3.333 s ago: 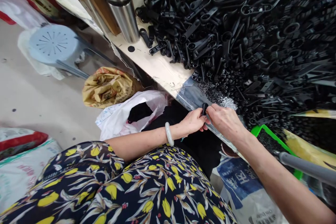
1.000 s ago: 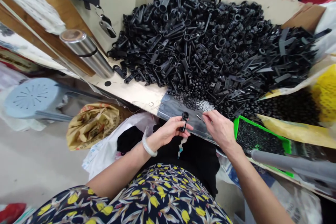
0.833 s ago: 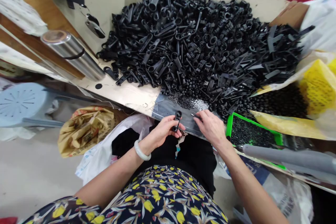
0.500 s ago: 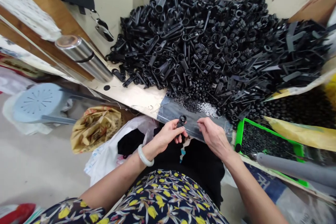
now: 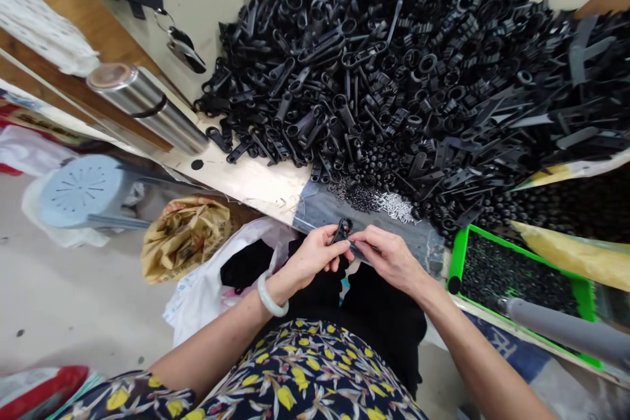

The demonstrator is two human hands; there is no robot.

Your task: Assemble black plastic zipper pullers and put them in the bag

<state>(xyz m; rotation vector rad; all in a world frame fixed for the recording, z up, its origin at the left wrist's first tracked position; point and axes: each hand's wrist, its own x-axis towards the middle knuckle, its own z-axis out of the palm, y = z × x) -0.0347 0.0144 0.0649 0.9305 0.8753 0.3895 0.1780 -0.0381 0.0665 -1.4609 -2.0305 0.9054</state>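
Observation:
Between the thumb and fingers of my left hand (image 5: 322, 251) is a black plastic clamp part (image 5: 342, 228) with a ring-shaped end pointing up and away. My right hand (image 5: 386, 252) is closed in a pinch, its fingertips right at the side of that part. What it pinches is too small to make out. Just beyond my hands, on a dark strip (image 5: 315, 207) along the table edge, lie a little heap of silver pins (image 5: 396, 207) and small black pieces (image 5: 361, 197). Behind them rises a large pile of black plastic parts (image 5: 344, 72).
To the right stands a green tray (image 5: 460, 256) of small black pieces, with a grey tube (image 5: 556, 325) across its near side. A steel flask (image 5: 147, 108) stands on the left. Below are a brown paper bag (image 5: 184, 239), a white bag (image 5: 207, 295) and a blue stool (image 5: 81, 190).
My right hand has moved left, from above the dark strip to the clamp part. My left hand still holds that part in nearly the same place. The view has shifted slightly.

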